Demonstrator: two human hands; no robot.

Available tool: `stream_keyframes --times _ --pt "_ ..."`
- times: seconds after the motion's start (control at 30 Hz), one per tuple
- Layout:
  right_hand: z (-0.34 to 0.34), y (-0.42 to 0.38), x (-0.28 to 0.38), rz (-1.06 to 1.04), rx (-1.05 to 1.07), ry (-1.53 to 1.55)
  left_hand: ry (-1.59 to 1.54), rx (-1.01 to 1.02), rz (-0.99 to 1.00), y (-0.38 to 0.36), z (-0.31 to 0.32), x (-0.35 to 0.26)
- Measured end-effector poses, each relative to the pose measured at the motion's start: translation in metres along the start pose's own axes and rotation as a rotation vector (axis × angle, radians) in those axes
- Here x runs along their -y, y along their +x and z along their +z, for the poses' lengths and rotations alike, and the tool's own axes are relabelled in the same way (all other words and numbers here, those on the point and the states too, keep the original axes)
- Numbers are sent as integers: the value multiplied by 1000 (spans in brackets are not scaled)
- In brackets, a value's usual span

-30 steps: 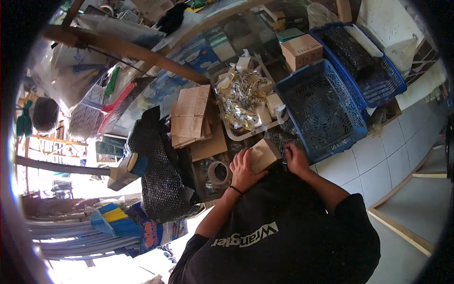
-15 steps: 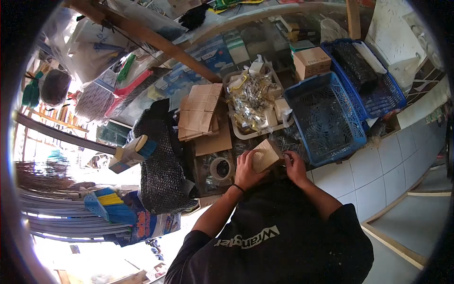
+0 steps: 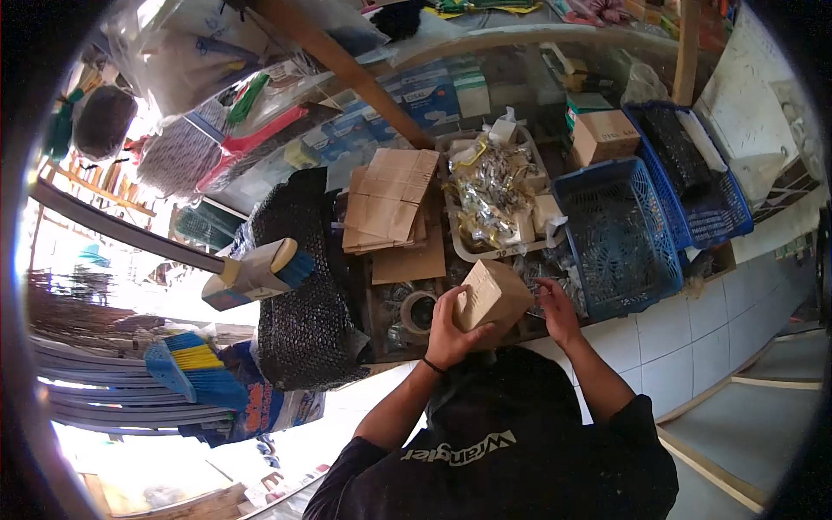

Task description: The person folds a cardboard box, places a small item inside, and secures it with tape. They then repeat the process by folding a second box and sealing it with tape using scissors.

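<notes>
My left hand (image 3: 452, 331) is closed around the left side of a small brown cardboard box (image 3: 498, 299), which is tilted above the near edge of the counter. On the box's other side, my right hand (image 3: 557, 312) is apart from it with fingers spread and nothing in them. Beyond the box stands a white tray (image 3: 496, 253) filled with small clear-wrapped metallic pieces and a few little white boxes. Flattened cardboard pieces (image 3: 390, 198) lie stacked to the left of that tray. A roll of tape (image 3: 419, 312) rests near my left hand.
To the right are a blue plastic basket (image 3: 620, 234), another blue basket (image 3: 706, 217) holding a dark package, and a closed cardboard box (image 3: 605, 137). Black bubble wrap (image 3: 303, 295) hangs over the left side, near a brush head (image 3: 260, 276). A wooden post (image 3: 355, 78) slants across the back.
My right hand has come off the box and opened to its right. The box has tilted in my left hand, showing more of its sides. The whole view has shifted slightly.
</notes>
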State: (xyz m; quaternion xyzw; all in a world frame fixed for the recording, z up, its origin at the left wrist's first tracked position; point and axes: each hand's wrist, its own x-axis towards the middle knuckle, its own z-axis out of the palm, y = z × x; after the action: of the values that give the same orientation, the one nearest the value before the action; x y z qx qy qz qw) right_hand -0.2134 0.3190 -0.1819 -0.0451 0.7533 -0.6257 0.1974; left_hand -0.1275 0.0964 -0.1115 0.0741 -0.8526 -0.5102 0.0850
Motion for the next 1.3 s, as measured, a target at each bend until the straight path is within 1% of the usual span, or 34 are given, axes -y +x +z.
stream_keyframes --times 0.1,0.13,0.2,0.3,0.4,0.43,0.53,0.57,0.67,0.7,0.8,0.83,0.93,0.97,1.07,1.17,1.27,1.3 --pt "2 -8 35 104 125 216 -488 80 -208 -5 -12 -3" --pt "4 -14 41 57 151 214 -595 124 -216 -8 -14 4" --pt "13 -20 57 -56 189 217 -664 172 -183 -11 -26 4" --pt "31 -38 83 -124 178 198 -818 291 -290 -19 -33 18" --pt "33 -46 80 -36 197 146 -1026 461 -471 -19 -34 30" --pt "35 -51 84 57 208 230 -1001 522 -475 -19 -32 36" --pt "27 -53 83 215 160 129 -1164 574 -535 -17 -25 44" --pt "26 -53 81 243 112 100 -1188 540 -536 -18 -23 43" --pt "20 -55 83 448 -6 291 -1272 454 -619 -19 -23 31" --pt "22 -58 90 449 -41 311 -1245 484 -552 -19 -15 38" --pt "16 -56 82 660 -122 557 -1163 345 -444 -22 -2 29" --pt "8 -51 64 716 -64 604 -1142 364 -385 -19 3 33" --pt "0 -43 56 786 21 622 -794 371 -201 -11 17 35" --pt "-4 -38 52 827 0 577 -731 351 -213 -6 21 32" --pt "-22 -26 49 798 51 460 -751 249 -328 3 36 26" --pt "-41 -14 28 762 142 486 -907 181 -570 9 44 13" --pt "-51 -7 13 635 281 495 -923 141 -767 12 52 37" --pt "-52 -10 21 633 255 478 -905 114 -793 11 56 38"
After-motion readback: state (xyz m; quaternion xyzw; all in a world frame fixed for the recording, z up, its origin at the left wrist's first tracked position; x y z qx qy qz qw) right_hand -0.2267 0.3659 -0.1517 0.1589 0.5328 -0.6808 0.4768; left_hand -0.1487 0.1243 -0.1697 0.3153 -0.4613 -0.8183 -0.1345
